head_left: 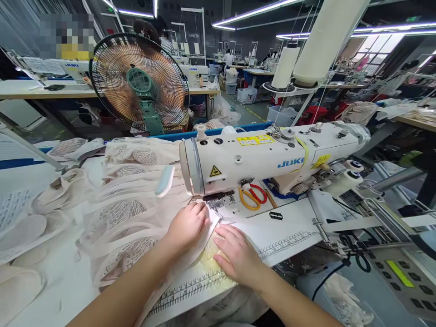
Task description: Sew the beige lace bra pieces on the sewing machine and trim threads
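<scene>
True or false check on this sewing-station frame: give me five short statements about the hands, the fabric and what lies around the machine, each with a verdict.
1. Both hands press flat on the pale fabric piece in front of the needle. True: left hand, right hand.
2. The right hand holds the scissors. False: the scissors lie on the machine bed, untouched.
3. The sewing machine is marked JUKI. True.
4. The razor blade lies under the left hand. False: it lies apart, to the right of both hands.
5. The fan stands to the right of the machine. False: it stands behind and to the left.
</scene>
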{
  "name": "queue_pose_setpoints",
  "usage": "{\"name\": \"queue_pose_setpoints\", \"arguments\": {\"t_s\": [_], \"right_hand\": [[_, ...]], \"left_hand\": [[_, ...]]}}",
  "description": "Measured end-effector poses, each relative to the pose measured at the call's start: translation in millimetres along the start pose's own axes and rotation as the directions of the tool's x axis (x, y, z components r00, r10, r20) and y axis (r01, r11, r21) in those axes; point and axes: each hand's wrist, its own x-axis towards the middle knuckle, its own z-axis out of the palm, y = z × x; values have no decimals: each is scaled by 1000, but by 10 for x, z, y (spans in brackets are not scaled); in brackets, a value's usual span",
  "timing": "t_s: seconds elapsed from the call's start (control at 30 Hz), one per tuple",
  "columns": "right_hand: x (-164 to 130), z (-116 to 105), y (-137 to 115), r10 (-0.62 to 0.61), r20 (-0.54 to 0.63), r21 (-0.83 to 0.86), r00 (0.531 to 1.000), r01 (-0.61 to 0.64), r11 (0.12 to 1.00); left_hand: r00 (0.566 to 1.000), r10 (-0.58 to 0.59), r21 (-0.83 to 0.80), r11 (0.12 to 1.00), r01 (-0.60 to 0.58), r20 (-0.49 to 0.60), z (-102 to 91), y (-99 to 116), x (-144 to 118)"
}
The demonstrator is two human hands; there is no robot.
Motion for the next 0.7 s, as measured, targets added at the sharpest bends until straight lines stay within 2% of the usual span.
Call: {"name": "queue_pose_setpoints", "arguments": {"t_s": [0.17,0.3,0.43,0.53,0.7], "right_hand": [[5,-2,7,-7,-14,-9,1000,7,1000],[12,-9,9,-14,-22,-1,1000,14,1000],[22,-17,7,-5,-19,8,1000,5,1000],[27,-19,8,-8,-24,7,1000,8,1000],[25,-16,11,-7,-20,22,1000,8,1000]], "left_hand": [[1000,-13,27,1000,13,16,-21,-63,64],[1000,24,38,999,-25,18,-88,-67,66],[983,180,9,984,-180,40,-103,35,-69],[948,319,45,947,-317,-19,-33,71,-192],[913,393,127,917,-379,-113,31,-49,-228]]}}
